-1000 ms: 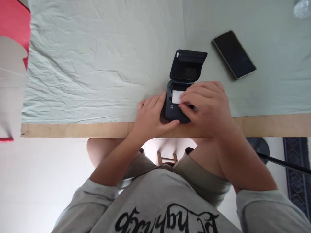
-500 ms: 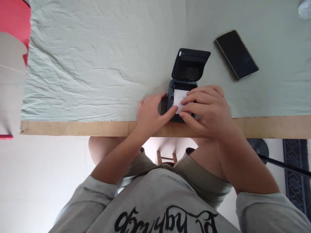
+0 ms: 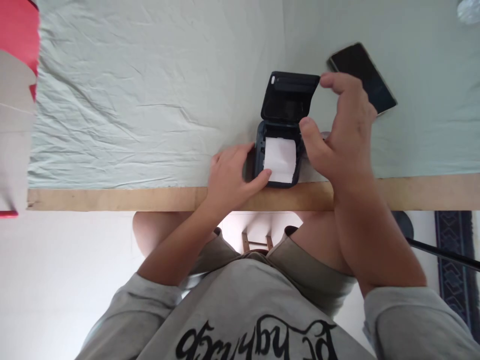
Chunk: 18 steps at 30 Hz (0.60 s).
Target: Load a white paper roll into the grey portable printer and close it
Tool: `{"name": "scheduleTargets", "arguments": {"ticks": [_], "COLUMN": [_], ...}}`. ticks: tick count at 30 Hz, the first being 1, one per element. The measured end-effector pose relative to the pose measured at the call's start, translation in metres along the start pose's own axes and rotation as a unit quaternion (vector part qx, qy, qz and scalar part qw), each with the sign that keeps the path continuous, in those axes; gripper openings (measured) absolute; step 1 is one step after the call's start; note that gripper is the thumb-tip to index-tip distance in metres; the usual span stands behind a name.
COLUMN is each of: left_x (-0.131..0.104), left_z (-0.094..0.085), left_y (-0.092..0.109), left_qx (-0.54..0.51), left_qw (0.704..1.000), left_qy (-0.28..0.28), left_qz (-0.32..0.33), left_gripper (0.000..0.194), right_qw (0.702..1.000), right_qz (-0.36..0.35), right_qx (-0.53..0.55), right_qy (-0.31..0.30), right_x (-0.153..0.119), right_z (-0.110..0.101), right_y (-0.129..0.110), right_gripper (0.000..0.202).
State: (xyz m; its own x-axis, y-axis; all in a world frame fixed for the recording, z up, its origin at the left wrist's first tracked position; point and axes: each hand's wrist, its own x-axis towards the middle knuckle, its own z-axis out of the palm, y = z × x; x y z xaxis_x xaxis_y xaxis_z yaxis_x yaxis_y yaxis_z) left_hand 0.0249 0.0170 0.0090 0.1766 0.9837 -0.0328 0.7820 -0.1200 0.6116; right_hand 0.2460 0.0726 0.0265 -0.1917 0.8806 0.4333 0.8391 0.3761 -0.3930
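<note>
A small dark portable receipt printer [image 3: 258, 165] rests at the table's front edge, its hinged lid [image 3: 287, 102] swung up and back. A white paper roll [image 3: 280, 157] lies inside the body, its loose end towards me. My left hand [image 3: 234, 172] grips the printer's left side, fingertips at the far left corner and thumb over the front corner by the paper. My right hand [image 3: 345, 125] is to the right of the printer, index finger and thumb spread apart. Its index fingertip is at the lid's upper right corner; the thumb tip is near the hinge.
A dark phone [image 3: 363, 72] lies behind my right hand, partly covered by it. The wooden table edge [image 3: 150, 200] runs just in front of the printer. A red and white item [image 3: 18, 30] is at the far left, a clear plastic object [image 3: 468, 11] at the far right.
My right hand has left the paper and moved up and right to the lid's edge, its fingers spreading. The paper is now uncovered. My left hand stays on the printer.
</note>
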Motion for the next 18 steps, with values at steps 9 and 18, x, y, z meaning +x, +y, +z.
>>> {"name": "scheduleTargets", "arguments": {"ticks": [9,18], "left_x": [-0.001,-0.001], "left_z": [0.000,-0.001], "left_y": [-0.001,0.001], "left_qx": [0.010,0.002], "left_qw": [1.000,1.000], "left_qy": [-0.006,-0.014], "left_qz": [0.002,0.002], "left_gripper": [0.056,0.057], "right_qw": [0.992,0.985], "right_qz": [-0.047,0.018], "right_qx": [0.094,0.123], "right_qy": [0.064,0.121], "right_x": [0.008,-0.043], "right_z": [0.000,-0.025], "right_y": [0.007,-0.009], "right_gripper": [0.034,0.022]}}
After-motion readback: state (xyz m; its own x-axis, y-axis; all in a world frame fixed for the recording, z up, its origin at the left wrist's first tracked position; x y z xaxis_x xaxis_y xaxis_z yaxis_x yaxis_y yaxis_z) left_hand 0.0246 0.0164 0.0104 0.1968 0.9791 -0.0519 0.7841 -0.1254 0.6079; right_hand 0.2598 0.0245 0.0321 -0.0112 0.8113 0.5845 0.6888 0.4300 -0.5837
